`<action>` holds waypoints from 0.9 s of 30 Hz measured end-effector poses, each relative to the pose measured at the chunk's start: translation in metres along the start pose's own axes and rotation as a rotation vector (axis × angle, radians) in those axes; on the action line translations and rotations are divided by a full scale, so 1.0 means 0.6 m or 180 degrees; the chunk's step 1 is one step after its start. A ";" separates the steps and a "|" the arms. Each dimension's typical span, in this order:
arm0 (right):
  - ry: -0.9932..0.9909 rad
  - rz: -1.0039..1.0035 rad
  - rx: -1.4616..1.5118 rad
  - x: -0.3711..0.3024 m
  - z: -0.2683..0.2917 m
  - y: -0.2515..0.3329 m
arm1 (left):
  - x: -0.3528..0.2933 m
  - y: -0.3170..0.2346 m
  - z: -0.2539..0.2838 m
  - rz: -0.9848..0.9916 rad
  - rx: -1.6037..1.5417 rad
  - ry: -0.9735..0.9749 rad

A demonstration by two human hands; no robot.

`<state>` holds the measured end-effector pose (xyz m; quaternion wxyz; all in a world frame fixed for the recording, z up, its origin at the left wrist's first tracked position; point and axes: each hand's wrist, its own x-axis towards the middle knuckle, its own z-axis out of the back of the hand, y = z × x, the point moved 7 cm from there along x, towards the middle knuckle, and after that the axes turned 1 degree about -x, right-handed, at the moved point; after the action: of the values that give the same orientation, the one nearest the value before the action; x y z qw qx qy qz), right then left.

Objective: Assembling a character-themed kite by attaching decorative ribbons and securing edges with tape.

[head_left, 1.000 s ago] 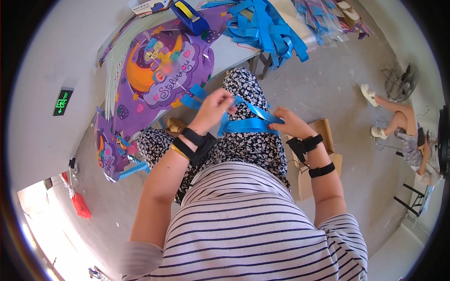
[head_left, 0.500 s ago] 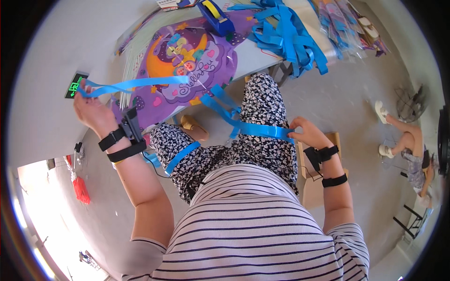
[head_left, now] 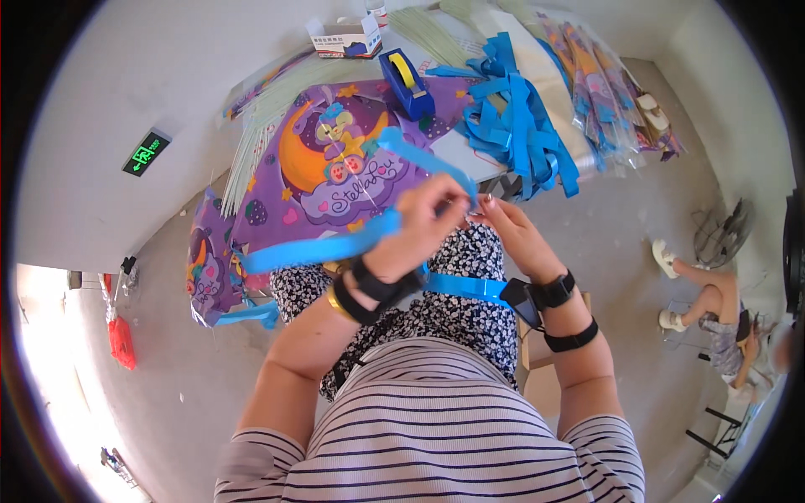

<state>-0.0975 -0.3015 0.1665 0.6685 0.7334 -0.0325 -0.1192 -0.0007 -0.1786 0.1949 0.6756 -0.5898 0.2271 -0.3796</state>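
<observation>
Both hands, the left hand point(head_left: 428, 222) and right hand point(head_left: 511, 230), pinch one blue ribbon point(head_left: 323, 247) closed between the fingers beside the table edge point(head_left: 470, 172), seemingly folding it; the next move needs a steady pinch.

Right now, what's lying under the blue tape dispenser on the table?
The tape dispenser sits on the purple kite, near its top edge. The kite covers the table beneath, so anything under the kite is hidden.

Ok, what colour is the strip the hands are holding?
Bright blue: the strip runs between the left hand and right hand, clearest in the head view.
</observation>
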 end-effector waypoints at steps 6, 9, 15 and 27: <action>-0.0275 -0.0231 0.1955 0.036 0.027 -0.005 | -0.002 0.041 -0.081 0.0403 -0.1622 0.0033; -0.0209 -0.0525 0.1716 0.042 0.030 0.001 | -0.006 0.036 -0.073 0.0101 -0.1201 0.0255; -0.0438 -0.0351 0.2191 0.079 0.047 0.003 | -0.005 0.068 -0.058 0.0476 -0.1844 -0.0007; -0.0999 0.0529 0.1096 0.159 0.092 0.063 | -0.059 0.153 0.033 0.1338 -0.4314 -0.1552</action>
<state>-0.0131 -0.3790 0.1873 0.5280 0.8038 -0.2159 -0.1690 0.0154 -0.1371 0.1052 0.2538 -0.8883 0.3629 0.1218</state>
